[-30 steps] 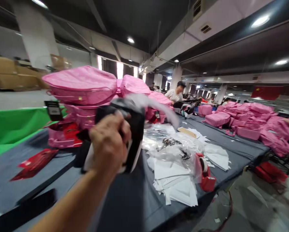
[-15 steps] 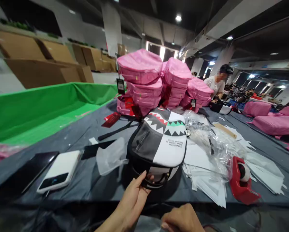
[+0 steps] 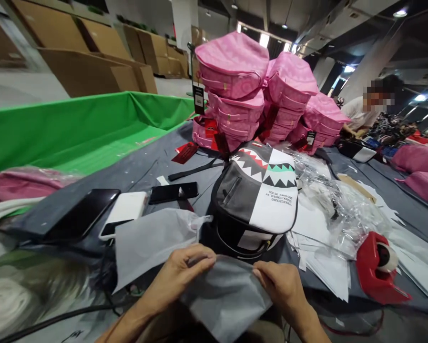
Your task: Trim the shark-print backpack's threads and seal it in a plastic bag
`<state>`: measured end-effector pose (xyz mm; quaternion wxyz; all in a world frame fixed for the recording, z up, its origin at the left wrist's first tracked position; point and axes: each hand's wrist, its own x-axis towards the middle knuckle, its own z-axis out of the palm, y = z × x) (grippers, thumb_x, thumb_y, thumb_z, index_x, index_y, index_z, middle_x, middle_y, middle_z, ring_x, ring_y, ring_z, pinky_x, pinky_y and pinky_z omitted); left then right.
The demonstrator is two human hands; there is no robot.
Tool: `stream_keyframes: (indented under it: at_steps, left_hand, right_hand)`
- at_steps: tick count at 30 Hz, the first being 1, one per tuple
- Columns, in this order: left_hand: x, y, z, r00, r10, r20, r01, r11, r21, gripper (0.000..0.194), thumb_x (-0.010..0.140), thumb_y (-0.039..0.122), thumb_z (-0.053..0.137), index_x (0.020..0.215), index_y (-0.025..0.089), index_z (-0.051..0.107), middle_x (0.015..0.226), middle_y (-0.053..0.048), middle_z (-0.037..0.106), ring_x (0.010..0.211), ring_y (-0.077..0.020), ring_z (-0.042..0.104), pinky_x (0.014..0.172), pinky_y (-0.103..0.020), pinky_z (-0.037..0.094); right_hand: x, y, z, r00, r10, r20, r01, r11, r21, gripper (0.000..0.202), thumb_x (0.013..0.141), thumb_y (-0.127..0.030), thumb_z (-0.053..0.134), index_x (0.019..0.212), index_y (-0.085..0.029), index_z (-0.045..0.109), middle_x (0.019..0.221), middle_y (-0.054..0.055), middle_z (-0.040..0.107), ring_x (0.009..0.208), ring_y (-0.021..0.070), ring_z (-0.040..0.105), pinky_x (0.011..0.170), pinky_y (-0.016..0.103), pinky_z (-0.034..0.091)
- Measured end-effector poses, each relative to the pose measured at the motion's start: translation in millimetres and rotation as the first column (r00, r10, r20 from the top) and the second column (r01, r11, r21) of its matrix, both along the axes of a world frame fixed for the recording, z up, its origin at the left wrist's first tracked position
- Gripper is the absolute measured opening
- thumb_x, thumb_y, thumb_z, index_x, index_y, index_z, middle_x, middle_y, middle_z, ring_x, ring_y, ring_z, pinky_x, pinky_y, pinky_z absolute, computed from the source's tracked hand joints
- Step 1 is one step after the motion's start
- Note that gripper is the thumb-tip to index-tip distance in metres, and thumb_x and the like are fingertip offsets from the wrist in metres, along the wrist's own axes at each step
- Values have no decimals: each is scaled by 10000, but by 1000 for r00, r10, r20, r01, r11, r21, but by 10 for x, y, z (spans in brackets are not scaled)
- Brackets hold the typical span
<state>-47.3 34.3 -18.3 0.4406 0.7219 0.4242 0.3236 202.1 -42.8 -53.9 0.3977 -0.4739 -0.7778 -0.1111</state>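
Observation:
Below the backpack, a thin translucent white sheet [image 3: 228, 300] is stretched between both hands. My left hand [image 3: 181, 271] pinches its upper left edge, and my right hand [image 3: 281, 288] pinches the upper right. Just beyond them on the table lies a black-and-white backpack [image 3: 255, 190] with a shark-teeth print, its top handle end towards me. It is apart from my fingers. Another translucent sheet [image 3: 153, 240] lies left of the backpack, close to my left hand.
Pink backpacks [image 3: 231, 85] are stacked behind. To the left lie a phone [image 3: 174, 192], a white power bank [image 3: 126, 209] and a black tablet-like device [image 3: 87, 214]. A red tape dispenser [image 3: 374, 276], paper sheets [image 3: 324, 271] and clear plastic bags [image 3: 357, 219] are right. A person [image 3: 364, 112] works farther back.
My left hand has let go of the backpack's handle and now grips the translucent sheet with my right hand. The sheet has come up into view. The camera has tilted down and turned left.

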Motion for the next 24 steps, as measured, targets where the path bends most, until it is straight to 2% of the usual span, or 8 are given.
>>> stream_keyframes:
  at_steps: [5, 10, 13, 16, 18, 19, 21, 24]
  left_hand:
    - [185, 289, -58, 945, 276, 177, -311, 927, 211, 235, 842, 412, 644, 864, 207, 757, 884, -29, 747, 822, -177, 674, 756, -246, 513]
    - [262, 633, -216, 945, 285, 162, -323, 891, 318, 221, 853, 391, 639, 864, 185, 716, 867, -33, 737, 823, -185, 688, 779, -273, 531]
    - [175, 492, -239, 937, 330, 112, -345, 836, 426, 258, 918, 383, 608, 1065, 183, 678, 1001, -50, 743, 915, -192, 711, 827, -287, 561]
    - [99, 56, -210, 934, 356, 39, -256, 588, 767, 355, 954, 271, 597, 1298, 190, 574, 1249, -95, 674, 1187, -235, 628, 1018, -371, 512]
    - [119, -223, -183, 937, 347, 27, -173, 397, 901, 360, 947, 168, 587, 1307, 183, 572, 1252, -101, 664, 1290, -259, 544, 1112, -439, 433]
    - [156, -310, -173, 948, 317, 26, -142, 350, 926, 324, 948, 133, 569, 1268, 173, 594, 1192, -97, 683, 1272, -253, 548, 1118, -444, 424]
    - [269, -332, -172, 973, 229, -3, -84, 366, 927, 229, 957, 113, 532, 1159, 157, 630, 1038, -82, 699, 1128, -215, 608, 1052, -397, 476]
    - [437, -41, -245, 993, 93, -76, 20, 496, 868, 148, 981, 186, 506, 1022, 150, 644, 931, -84, 667, 948, -190, 616, 879, -331, 540]
  right_hand:
    - [-96, 98, -7, 980, -45, 196, 7, 981, 192, 328, 1015, -93, 396, 1196, -174, 657, 534, -56, 479, 433, 82, 430, 453, 258, 276]
    - [-127, 218, -106, 951, -104, 290, 45, 978, 202, 432, 982, -43, 362, 1314, -149, 618, 566, -35, 454, 447, 98, 413, 457, 290, 271]
    - [-146, 250, -171, 958, -109, 264, 54, 977, 207, 486, 978, -31, 363, 1429, -127, 517, 568, -40, 460, 443, 101, 425, 459, 285, 289]
    - [-165, 231, -211, 968, -99, 229, 54, 980, 194, 573, 984, -31, 350, 1549, -121, 337, 568, -47, 469, 442, 101, 436, 459, 277, 298]
    - [-175, 213, -224, 972, -88, 219, 49, 983, 174, 596, 999, -47, 341, 1583, -116, 240, 576, -46, 485, 448, 101, 450, 462, 277, 304]
    - [-180, 207, -232, 972, -84, 218, 47, 985, 168, 603, 1003, -50, 341, 1589, -114, 214, 579, -45, 490, 451, 102, 454, 466, 278, 305]
    - [-194, 208, -259, 971, -89, 220, 52, 984, 171, 608, 1002, -48, 357, 1589, -108, 212, 589, -40, 500, 461, 106, 456, 475, 285, 305]
    - [-235, 226, -341, 970, -139, 200, 97, 974, 204, 567, 996, -59, 393, 1556, -100, 313, 593, -30, 498, 472, 120, 443, 487, 311, 285]
